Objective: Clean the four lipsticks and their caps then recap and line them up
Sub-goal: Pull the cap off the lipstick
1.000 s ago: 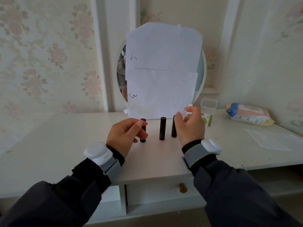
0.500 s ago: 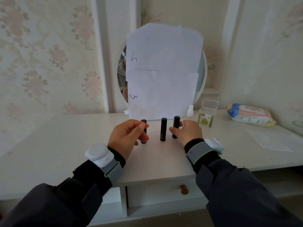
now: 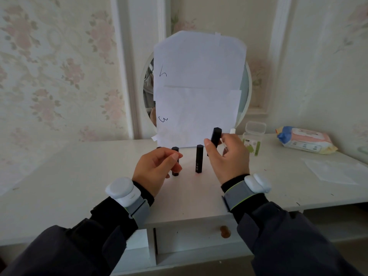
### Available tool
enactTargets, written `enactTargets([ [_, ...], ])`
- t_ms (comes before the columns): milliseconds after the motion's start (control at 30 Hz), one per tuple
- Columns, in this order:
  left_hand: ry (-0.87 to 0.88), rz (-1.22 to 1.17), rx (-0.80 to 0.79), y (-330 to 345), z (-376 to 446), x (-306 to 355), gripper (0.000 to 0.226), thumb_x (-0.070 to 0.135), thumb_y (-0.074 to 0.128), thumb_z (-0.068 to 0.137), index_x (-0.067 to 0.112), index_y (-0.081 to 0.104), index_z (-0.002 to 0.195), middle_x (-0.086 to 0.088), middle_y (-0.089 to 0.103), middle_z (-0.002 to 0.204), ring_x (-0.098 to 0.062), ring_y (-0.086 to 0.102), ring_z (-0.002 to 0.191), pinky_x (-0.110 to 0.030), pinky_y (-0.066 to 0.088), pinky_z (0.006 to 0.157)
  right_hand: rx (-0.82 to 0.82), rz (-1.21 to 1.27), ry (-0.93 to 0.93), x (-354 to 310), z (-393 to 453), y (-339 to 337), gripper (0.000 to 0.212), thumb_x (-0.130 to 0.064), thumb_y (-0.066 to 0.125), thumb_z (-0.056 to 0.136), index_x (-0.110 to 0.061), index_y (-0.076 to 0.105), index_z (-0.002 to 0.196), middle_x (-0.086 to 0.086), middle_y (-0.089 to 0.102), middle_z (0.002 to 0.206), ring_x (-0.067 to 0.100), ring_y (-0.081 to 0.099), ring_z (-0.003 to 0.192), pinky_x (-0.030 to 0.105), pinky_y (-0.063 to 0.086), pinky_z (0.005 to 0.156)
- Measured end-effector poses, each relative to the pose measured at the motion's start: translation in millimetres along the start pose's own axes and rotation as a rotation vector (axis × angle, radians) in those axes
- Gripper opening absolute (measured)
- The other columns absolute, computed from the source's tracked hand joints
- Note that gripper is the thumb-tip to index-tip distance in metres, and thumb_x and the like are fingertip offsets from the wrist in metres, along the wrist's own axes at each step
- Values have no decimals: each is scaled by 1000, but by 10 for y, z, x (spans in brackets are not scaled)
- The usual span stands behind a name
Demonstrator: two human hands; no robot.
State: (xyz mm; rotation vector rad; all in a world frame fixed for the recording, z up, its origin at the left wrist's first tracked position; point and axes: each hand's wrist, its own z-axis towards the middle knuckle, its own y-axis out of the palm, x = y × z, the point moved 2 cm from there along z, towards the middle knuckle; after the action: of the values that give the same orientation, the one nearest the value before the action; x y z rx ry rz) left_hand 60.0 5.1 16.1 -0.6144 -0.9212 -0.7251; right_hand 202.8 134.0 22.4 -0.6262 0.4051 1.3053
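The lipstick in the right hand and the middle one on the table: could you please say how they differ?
The held lipstick is lifted and tilted in the right hand; the middle lipstick stands upright on the table, untouched. The middle lipstick's full length shows; the held one's lower end is hidden. Both are black and capped.

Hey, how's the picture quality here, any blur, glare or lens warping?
Head view: soft, even daylight and no harsh glare on the dressing table; wide-angle lens bows the wall trim at the edges; the standing lipstick is sharp, the lifted lipstick in the right hand slightly soft.
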Motion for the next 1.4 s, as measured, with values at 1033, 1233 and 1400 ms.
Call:
enactTargets([
  [1033,18,-4,51,30,10,-13,9,28,52,98,21,53,92,-5,69,83,-25,72,67,-35,56,49,-555,-146,-363,-151,-193,257,33,-48,48,84,-23,67,94,-7,63,89,22,60,80,41,50,68],
  [1233,29,-51,97,21,-6,1,12,32,48,100,21,51,93,-4,68,85,-29,71,65,-36,53,49,-551,-138,-384,-164,-185,238,29,-48,51,86,-23,65,94,-15,54,82,19,58,77,38,49,66],
  [1400,85,-13,236,-53,4,6,12,30,49,100,21,52,92,2,67,92,-23,68,60,-32,48,48,-559,-137,-368,-129,-175,260,23,-45,58,88,-23,63,91,-16,51,80,18,54,75,37,47,65],
])
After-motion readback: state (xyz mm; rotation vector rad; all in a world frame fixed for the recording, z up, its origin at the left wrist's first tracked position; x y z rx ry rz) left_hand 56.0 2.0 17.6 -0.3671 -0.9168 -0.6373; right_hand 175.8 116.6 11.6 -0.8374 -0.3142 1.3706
